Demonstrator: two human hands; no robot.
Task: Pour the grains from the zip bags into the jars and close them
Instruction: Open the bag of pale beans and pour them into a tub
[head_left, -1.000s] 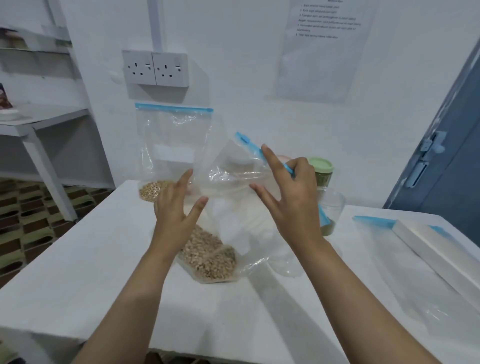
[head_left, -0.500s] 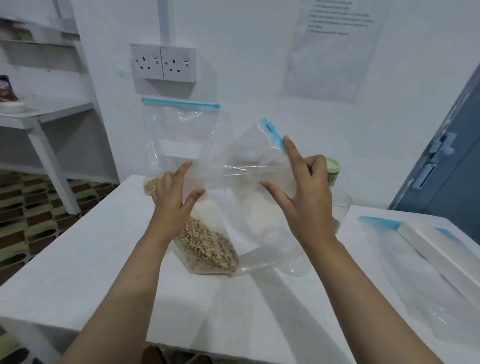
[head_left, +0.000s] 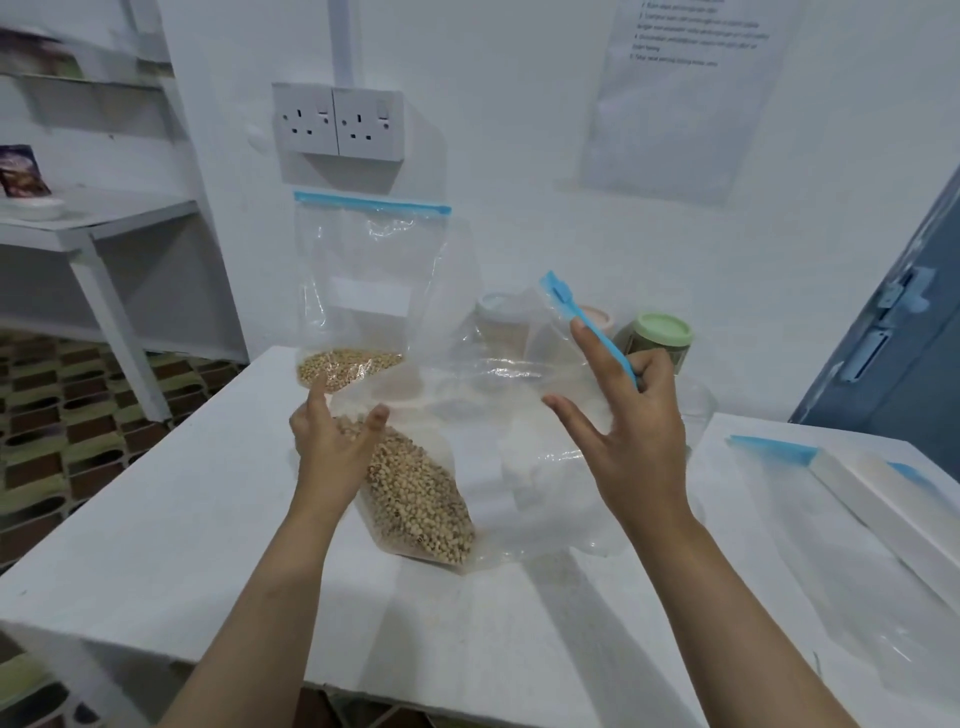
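In the head view, a clear zip bag (head_left: 483, 447) holding pale brown grains (head_left: 421, 499) is held over the middle of the white tabletop (head_left: 156, 545), its lower corner resting on the surface and the grains heaped in that corner. The left hand (head_left: 332, 447) holds the bag's left side just above the grains, with thumb and fingers curled onto the plastic. The right hand (head_left: 631, 441) is at the bag's upper right: its curled outer fingers clamp the blue zip strip (head_left: 584, 325), which rises up and left beyond the knuckles, while the index finger and thumb stand straight and spread against the film.

Behind the left hand, at the far edge of the tabletop, a second zip bag (head_left: 363, 291) stands upright against the wall, its blue seal on top and a shallow layer of grains at its bottom. Seen partly through the held bag, a white-lidded jar (head_left: 501, 325) and a pink-lidded jar (head_left: 597, 317) stand at the far edge, with a green-lidded jar (head_left: 660, 340) just to their right. An empty flat bag (head_left: 857, 545) lies along the right edge under a white box (head_left: 893, 499).
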